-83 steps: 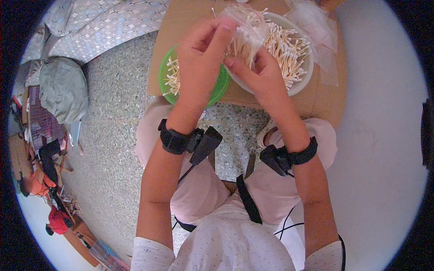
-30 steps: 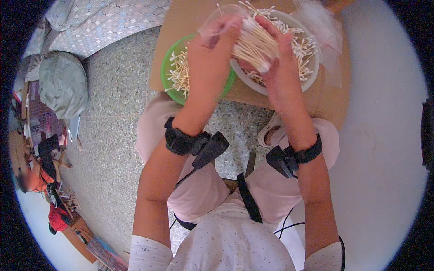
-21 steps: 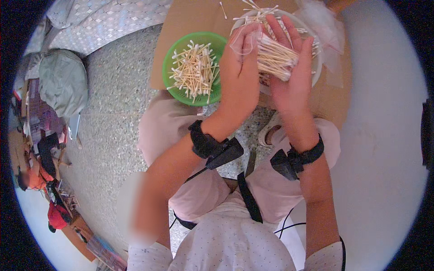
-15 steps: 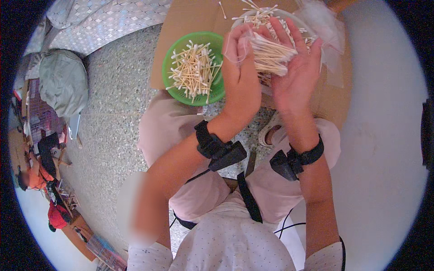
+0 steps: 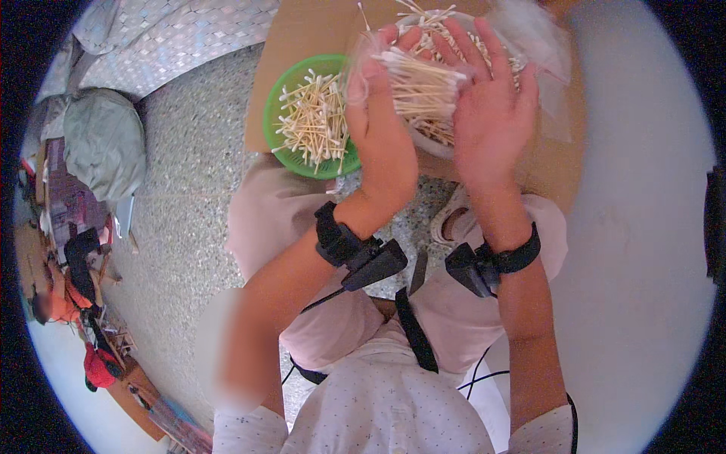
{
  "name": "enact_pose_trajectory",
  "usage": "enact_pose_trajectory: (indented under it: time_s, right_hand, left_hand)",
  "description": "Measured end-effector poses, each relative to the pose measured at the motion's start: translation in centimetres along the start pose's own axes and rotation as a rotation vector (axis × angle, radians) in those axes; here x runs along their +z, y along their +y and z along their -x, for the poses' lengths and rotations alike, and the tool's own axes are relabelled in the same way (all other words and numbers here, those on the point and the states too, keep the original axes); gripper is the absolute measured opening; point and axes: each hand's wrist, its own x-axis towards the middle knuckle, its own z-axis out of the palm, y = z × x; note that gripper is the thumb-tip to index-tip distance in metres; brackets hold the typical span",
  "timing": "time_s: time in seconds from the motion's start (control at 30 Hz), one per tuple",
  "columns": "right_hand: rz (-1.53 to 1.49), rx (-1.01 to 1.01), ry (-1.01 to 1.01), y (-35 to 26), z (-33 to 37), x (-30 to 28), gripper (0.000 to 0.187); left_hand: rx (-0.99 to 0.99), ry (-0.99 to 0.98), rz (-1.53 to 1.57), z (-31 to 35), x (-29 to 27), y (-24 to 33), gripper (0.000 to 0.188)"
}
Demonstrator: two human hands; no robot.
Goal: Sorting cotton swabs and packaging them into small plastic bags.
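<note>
A bundle of cotton swabs (image 5: 425,85) in a clear plastic bag (image 5: 355,82) is gripped by my left hand (image 5: 384,132), its fingers closed round the bag's left end. My right hand (image 5: 495,121) is stretched flat with fingers spread, at the swabs' right tips; whether it presses on them is hard to tell. Beneath both hands stands a white bowl (image 5: 435,149) of loose swabs, largely covered by them. Left of my left hand is a green plastic basket (image 5: 272,125) with a heap of swabs (image 5: 314,117).
Cardboard (image 5: 558,163) lies under the bowl and basket. Clear plastic bags (image 5: 533,38) rest at the far right of it. One stray swab (image 5: 363,15) lies at the back. On the left, a grey-green covered bundle (image 5: 104,140) stands on the speckled floor (image 5: 189,174).
My left hand and the bagged swabs have shifted left, uncovering more of the bowl. My right hand stays spread, turned slightly, at the swabs' right end.
</note>
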Motion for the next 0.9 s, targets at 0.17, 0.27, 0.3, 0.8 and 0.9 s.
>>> enact_pose_trajectory:
  time_s: [0.17, 0.27, 0.3, 0.8, 0.9]
  right_hand:
    - [0.212, -0.018, 0.006, 1.0, 0.5, 1.3, 0.063]
    - [0.296, -0.022, -0.013, 1.1, 0.6, 0.9, 0.064]
    - [0.298, -0.023, -0.012, 1.0, 0.6, 0.9, 0.064]
    - [1.588, -0.37, 0.026, -3.1, -1.0, -4.4, 0.034]
    - [1.882, -0.513, -0.186, -2.8, -0.5, -4.8, 0.032]
  left_hand:
    - [-0.21, -0.027, 0.18, -0.1, -0.7, -0.1, 0.048]
    - [-0.23, -0.118, 0.035, -0.2, -0.9, -0.3, 0.047]
    - [-0.164, -0.126, -0.053, -0.4, -1.0, -0.4, 0.045]
    - [0.063, -0.221, -0.444, -4.3, -4.6, 2.4, 0.025]
    - [0.224, -0.124, -0.626, -3.6, -4.5, 2.7, 0.028]
